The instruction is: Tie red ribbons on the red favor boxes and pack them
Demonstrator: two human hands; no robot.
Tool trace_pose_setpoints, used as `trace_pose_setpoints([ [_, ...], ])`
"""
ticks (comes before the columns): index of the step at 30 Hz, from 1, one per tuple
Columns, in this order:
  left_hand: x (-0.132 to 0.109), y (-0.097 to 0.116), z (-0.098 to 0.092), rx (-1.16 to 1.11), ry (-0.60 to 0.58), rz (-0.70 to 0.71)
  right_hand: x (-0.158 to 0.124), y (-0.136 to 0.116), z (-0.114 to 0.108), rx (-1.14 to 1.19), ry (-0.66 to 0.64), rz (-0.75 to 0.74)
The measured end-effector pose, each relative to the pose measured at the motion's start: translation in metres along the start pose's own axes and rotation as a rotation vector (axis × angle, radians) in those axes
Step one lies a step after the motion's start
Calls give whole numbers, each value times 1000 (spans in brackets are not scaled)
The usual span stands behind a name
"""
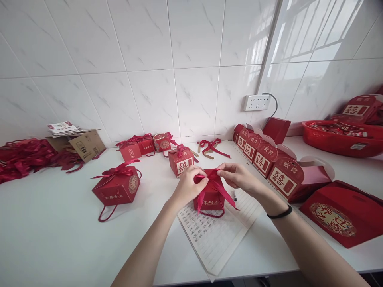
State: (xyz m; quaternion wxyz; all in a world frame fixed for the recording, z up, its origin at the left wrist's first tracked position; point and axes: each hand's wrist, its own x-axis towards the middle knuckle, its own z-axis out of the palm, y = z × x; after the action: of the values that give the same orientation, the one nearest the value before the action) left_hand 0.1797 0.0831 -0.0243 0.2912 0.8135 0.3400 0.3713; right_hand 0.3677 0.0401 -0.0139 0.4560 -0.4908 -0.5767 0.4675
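A small red gift box [208, 202] stands on an open notebook [220, 243] with handwriting on its left page. On top of the box is a red ribbon bow [212, 178], its tails hanging over the front, and a twisted red cord loops below. My left hand [191, 182] pinches the ribbon's left loop between thumb and fingers. The right loop is pinched by my right hand [235, 175], which wears a black band at the wrist. A finished-looking red box with a bow [118, 187] sits apart to the left.
Behind the hands stands another red box [179, 162]. Open red boxes [281, 179] line the right side, near a large red box [344, 215] and a red basin [335, 143]. Ribbons [26, 159] and a carton [86, 145] lie left. A pen [235, 195] rests on the notebook.
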Motion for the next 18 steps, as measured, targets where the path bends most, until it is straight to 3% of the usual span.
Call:
trace_pose_setpoints([
  [12, 0, 1, -1, -5, 2, 8, -3, 1, 3, 188, -123, 4],
  [18, 0, 0, 0, -5, -10, -12, -3, 0, 6, 140, -69, 3],
])
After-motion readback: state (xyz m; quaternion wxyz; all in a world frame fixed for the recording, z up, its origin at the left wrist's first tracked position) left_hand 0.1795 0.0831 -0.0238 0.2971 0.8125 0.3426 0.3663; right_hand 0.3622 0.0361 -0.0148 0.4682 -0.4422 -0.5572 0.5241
